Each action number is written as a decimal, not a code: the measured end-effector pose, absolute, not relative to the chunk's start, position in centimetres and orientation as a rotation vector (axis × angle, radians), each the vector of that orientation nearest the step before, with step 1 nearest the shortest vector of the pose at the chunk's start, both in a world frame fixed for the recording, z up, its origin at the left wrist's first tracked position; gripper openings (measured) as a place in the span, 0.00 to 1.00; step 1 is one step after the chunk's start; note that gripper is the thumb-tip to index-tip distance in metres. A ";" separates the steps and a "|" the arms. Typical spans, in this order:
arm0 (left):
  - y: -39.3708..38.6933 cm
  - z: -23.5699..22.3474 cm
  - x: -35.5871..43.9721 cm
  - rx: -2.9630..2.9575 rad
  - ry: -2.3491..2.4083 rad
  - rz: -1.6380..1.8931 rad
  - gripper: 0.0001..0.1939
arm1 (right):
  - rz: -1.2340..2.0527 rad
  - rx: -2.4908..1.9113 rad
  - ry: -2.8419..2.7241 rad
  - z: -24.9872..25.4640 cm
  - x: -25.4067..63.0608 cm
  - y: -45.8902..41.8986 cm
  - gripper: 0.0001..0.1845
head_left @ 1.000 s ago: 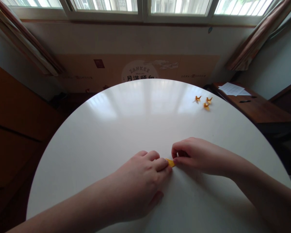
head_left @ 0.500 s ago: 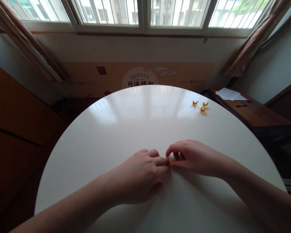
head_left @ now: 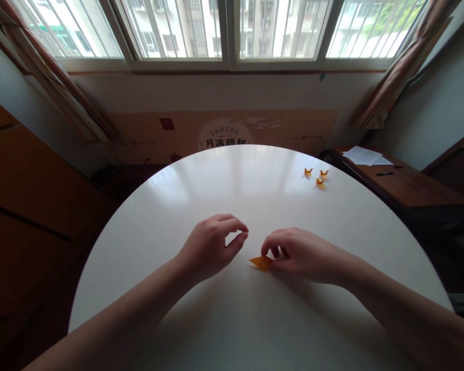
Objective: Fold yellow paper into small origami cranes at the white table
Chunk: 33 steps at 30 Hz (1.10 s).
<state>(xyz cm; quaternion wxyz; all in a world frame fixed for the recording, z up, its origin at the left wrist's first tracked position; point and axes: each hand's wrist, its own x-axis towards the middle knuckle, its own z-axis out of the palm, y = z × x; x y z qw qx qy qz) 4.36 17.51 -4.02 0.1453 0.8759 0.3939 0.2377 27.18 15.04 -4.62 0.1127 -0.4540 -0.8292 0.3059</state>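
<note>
A small folded piece of yellow-orange paper (head_left: 261, 263) lies near the middle of the white round table (head_left: 216, 330), its pointed end facing left. The thumb and fingers of my right hand (head_left: 299, 255) are closed on its right end, which they partly cover. Up and to the left of the paper, my left hand (head_left: 212, 245) is apart from it. Its thumb tip and fingertips come together in a loose pinch with nothing visible between them.
Three small folded orange paper birds (head_left: 319, 183) stand at the table's far right. Beyond the edge, a brown wooden desk (head_left: 417, 180) bears white paper sheets (head_left: 365, 155). A printed tan panel (head_left: 139, 139) is below the barred window (head_left: 178, 31).
My left hand has let go of the folded paper and moved up and left, exposing its pointed end. My right hand stays on the paper. The view has tilted upward.
</note>
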 end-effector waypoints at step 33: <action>16.4 -1.4 8.0 1.269 1.023 0.678 0.16 | 1.734 -0.904 -1.183 -4.1 26.5 14.4 0.06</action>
